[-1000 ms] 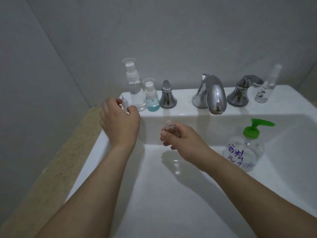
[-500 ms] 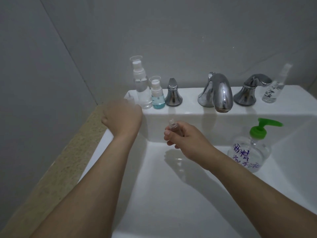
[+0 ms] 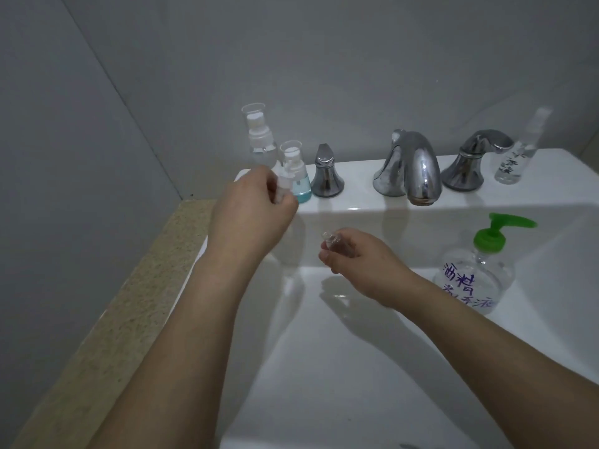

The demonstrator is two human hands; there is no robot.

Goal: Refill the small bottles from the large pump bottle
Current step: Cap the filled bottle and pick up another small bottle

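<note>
The right hand [image 3: 359, 264] pinches a small open bottle [image 3: 335, 243] over the sink [image 3: 324, 367], the large pump bottle [image 3: 476, 270] standing right of it. Farther left, the left hand [image 3: 252, 215] has its grip round a white spray top [image 3: 283, 183], near the small bottles [image 3: 296, 176] on the far ledge.

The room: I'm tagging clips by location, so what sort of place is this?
Most likely a bathroom: a white sink with a chrome faucet and two handles, and toiletry bottles along its back ledge against a plain wall.
</note>
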